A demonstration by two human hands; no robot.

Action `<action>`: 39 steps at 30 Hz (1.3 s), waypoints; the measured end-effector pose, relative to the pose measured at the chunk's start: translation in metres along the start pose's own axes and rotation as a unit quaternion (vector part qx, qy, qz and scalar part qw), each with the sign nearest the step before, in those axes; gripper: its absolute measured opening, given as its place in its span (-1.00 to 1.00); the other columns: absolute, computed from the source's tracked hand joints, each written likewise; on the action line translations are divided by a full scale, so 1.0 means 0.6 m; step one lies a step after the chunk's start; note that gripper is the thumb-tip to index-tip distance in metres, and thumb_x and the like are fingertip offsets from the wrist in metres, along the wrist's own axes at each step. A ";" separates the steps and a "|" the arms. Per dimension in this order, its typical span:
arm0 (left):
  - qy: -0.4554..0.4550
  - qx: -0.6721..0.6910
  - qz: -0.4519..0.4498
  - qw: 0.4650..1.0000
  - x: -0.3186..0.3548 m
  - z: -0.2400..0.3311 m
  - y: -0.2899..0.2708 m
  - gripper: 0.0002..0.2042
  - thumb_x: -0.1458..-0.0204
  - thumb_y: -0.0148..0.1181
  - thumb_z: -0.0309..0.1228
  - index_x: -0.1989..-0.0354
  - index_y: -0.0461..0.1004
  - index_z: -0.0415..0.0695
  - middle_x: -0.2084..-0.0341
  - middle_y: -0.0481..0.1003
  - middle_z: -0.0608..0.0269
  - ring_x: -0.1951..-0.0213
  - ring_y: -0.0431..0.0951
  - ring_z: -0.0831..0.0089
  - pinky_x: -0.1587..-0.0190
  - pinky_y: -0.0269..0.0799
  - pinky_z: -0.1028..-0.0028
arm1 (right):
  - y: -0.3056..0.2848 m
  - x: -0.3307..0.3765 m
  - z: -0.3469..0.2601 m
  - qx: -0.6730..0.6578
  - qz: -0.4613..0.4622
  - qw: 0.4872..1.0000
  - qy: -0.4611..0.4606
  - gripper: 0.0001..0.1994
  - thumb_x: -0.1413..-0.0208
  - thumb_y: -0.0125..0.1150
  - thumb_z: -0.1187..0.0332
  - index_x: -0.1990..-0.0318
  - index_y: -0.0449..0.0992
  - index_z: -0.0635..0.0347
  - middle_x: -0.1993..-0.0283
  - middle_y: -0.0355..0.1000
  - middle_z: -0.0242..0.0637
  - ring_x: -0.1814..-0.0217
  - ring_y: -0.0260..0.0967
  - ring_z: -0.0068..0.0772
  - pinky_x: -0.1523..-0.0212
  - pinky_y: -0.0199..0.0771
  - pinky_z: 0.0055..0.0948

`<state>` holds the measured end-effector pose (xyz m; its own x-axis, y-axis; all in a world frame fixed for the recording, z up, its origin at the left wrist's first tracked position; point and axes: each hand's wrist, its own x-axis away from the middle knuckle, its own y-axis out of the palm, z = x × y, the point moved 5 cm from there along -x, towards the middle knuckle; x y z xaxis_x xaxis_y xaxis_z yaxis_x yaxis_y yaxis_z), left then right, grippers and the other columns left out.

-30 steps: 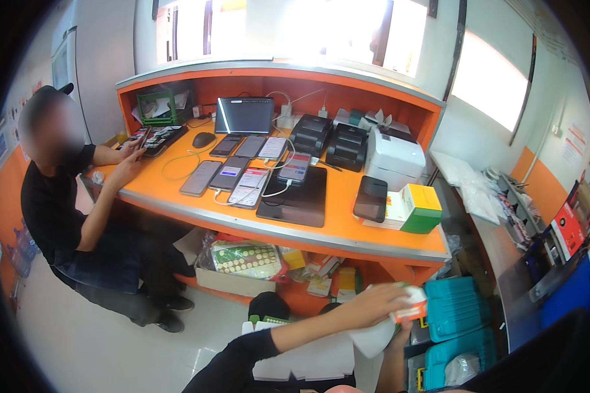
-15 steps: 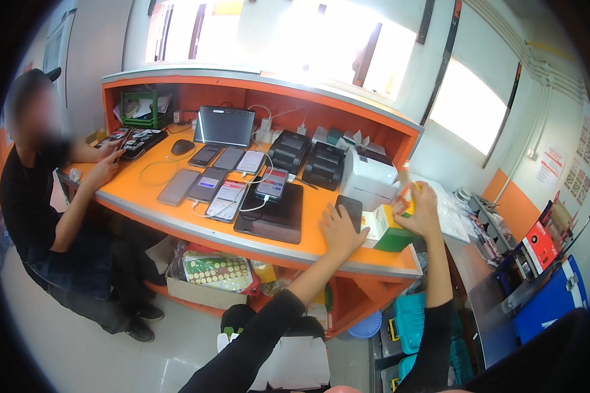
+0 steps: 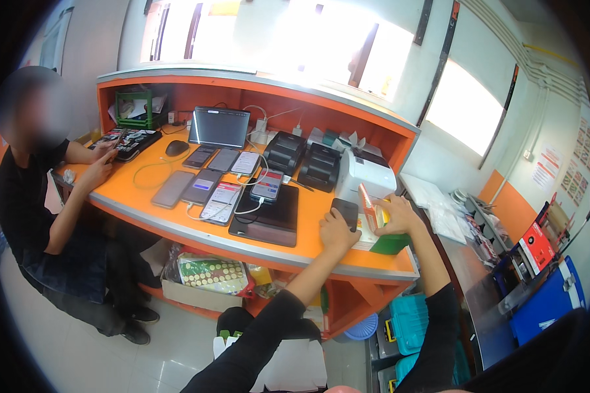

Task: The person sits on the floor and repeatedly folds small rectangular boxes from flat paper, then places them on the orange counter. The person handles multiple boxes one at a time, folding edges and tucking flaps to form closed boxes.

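Observation:
My left hand (image 3: 338,234) is at the right end of the orange desk (image 3: 137,204), its fingers curled over the lower part of a dark smartphone (image 3: 346,211). Between the fingers of my right hand (image 3: 398,217) is a slim red and white packet or small carton (image 3: 368,205), tilted; its exact kind is unclear. Just below it stands a green and yellow box (image 3: 391,244) with a white side, close to the desk's right corner and partly hidden by my right hand.
Several phones, some cabled, lie left of a black tablet (image 3: 263,219). Behind are a laptop (image 3: 220,126), two black printers (image 3: 318,166) and a white printer (image 3: 364,181). A seated person (image 3: 39,196) handles a phone at left. A metal counter (image 3: 469,288) runs along the right.
My right hand has come down and left with the red and white item, over the green box. My left hand's fingers, spread before, now curl at the smartphone. The view has shifted slightly.

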<state>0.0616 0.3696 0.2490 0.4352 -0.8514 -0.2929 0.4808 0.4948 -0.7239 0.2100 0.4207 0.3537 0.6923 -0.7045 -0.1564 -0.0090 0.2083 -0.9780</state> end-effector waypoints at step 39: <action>-0.026 0.026 0.044 0.998 -0.008 -0.029 0.020 -0.13 0.10 0.21 0.14 -0.22 0.23 -0.38 0.03 0.34 -0.20 -0.01 0.42 0.03 0.02 0.42 0.24 | 0.128 0.063 -0.124 -0.041 0.248 0.967 -0.051 -0.58 0.04 0.29 0.05 0.17 0.55 0.21 0.19 0.55 -0.17 0.14 0.48 -0.20 -0.30 0.07 -0.05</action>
<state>0.0518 0.3767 0.2311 0.5158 -0.7946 -0.3204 0.4778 0.5772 -0.6623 0.1817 0.3594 0.2625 0.6562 -0.4601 -0.5981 -0.4125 0.4450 -0.7949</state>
